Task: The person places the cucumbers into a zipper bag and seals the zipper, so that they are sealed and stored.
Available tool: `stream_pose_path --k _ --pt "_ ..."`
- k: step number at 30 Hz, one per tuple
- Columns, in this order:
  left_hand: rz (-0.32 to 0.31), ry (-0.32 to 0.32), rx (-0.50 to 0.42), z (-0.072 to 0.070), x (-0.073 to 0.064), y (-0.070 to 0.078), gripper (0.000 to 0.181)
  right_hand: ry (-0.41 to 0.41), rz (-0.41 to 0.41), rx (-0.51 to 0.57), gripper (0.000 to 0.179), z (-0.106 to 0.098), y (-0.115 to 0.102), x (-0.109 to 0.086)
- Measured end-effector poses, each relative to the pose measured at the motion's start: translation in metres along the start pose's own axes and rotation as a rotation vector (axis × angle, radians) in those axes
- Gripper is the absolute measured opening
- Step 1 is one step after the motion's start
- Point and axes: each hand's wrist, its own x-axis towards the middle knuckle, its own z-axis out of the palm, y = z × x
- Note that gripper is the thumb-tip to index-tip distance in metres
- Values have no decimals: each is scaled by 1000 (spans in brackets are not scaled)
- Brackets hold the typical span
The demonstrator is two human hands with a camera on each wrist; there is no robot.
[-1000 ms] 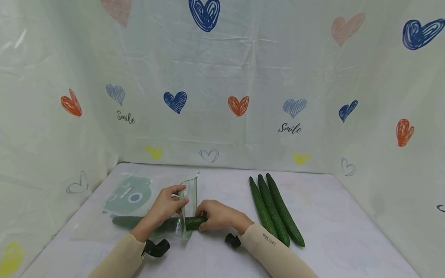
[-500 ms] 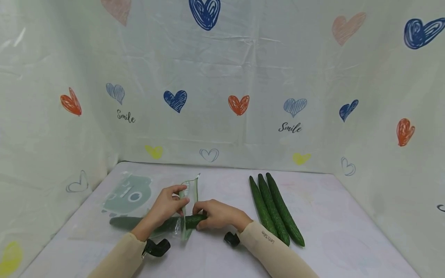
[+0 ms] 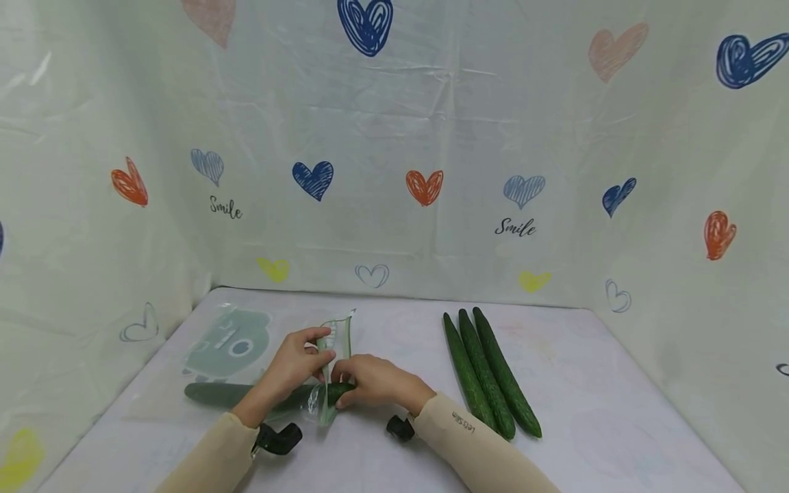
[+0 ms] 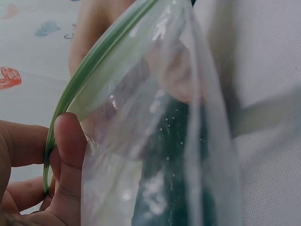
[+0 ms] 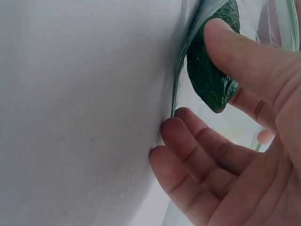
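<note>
A clear zip bag (image 3: 228, 346) with a pale green animal print lies on the left of the table, its mouth raised and facing right. My left hand (image 3: 294, 366) pinches the green zip edge (image 4: 68, 99) between thumb and fingers, keeping the mouth apart. A dark green cucumber (image 3: 216, 394) lies mostly inside the bag, pointing left. At the mouth, my right hand (image 3: 382, 385) grips its near end (image 5: 211, 77) with thumb and index finger. The other fingertips of that hand are at the lower bag edge and white table surface.
Three more cucumbers (image 3: 487, 373) lie side by side on the white table (image 3: 592, 411), right of my right hand. Black wrist camera mounts (image 3: 279, 439) hang under both wrists. A white curtain (image 3: 382, 233) printed with hearts stands behind the table.
My right hand has moved left, pushing the cucumber deeper into the bag; its far tip is further left. My left hand keeps its place on the zip edge.
</note>
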Motion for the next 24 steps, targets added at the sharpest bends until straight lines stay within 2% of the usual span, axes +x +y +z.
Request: stream_pose_path --k 7,12,18,24 --pt "-1 -14 -3 -1 0 -2 52 2 -32 79 34 1 5 -2" --pt "-10 -10 3 0 2 -3 50 5 -26 126 41 -3 11 -13" --pt "-13 -3 2 1 2 -2 50 86 79 60 46 -24 24 -43" --pt "-5 -10 -12 -1 -1 0 51 169 194 35 70 -43 47 -83"
